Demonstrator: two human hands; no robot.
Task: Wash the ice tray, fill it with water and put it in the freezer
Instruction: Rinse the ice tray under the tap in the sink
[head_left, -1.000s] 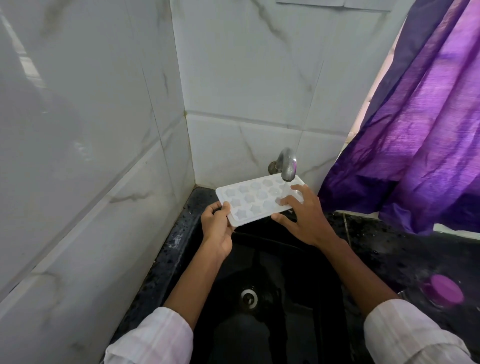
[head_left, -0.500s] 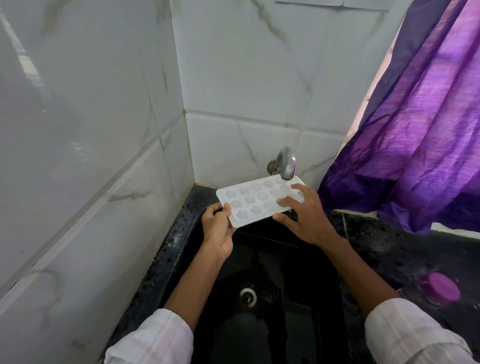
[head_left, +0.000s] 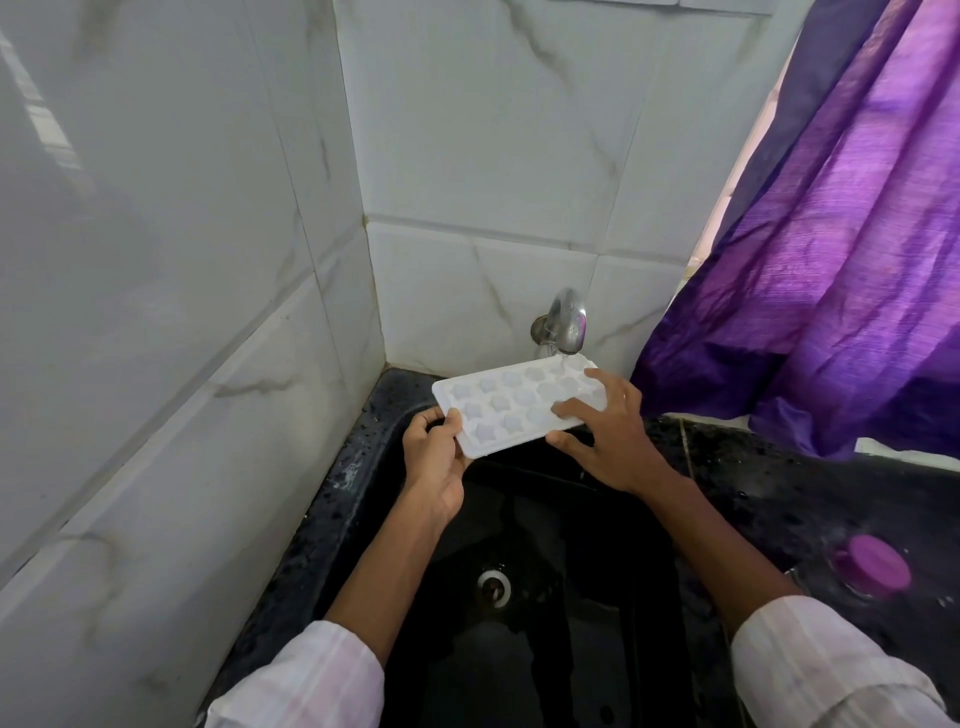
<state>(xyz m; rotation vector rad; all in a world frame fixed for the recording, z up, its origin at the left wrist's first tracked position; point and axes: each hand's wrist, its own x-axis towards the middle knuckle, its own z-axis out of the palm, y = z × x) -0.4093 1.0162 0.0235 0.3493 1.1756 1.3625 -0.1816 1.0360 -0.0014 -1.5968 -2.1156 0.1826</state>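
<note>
1. The ice tray (head_left: 511, 408) is white, with rows of star-shaped cups. It is held in the air over the far end of the sink, its long side running from 8 o'clock to 2 o'clock and its far end higher in the view.
2. The left hand (head_left: 436, 460) pinches the tray's 8 o'clock corner, with the thumb on top of the rim and the fingers curled underneath.
3. The right hand (head_left: 610, 441) lies on the tray's 3 o'clock end. Its fingers are spread and laid over the cups, and the thumb points toward 9 o'clock along the near edge. I cannot tell whether the thumb presses the underside.
4. The tap (head_left: 567, 322) is metal and comes out of the wall at 1 o'clock from the tray. Its spout is just above the far right corner, and what looks like a thin run of water falls from it onto that corner.
5. The sink (head_left: 571, 649) is black and wet and lies below the tray at 6 o'clock. Its drain (head_left: 493, 582) is well apart from the tray.
6. The counter (head_left: 779, 483) is dark, speckled and wet, and it runs round the sink. A round purple lid (head_left: 872, 566) sits on it at 4 o'clock, well apart from the tray.
7. A purple curtain (head_left: 841, 249) hangs at 2 o'clock. White veined wall tiles (head_left: 493, 156) fill the view from 9 to 12 o'clock.
8. A pale left sleeve (head_left: 311, 680) and right sleeve (head_left: 810, 670) show at 6 o'clock.
</note>
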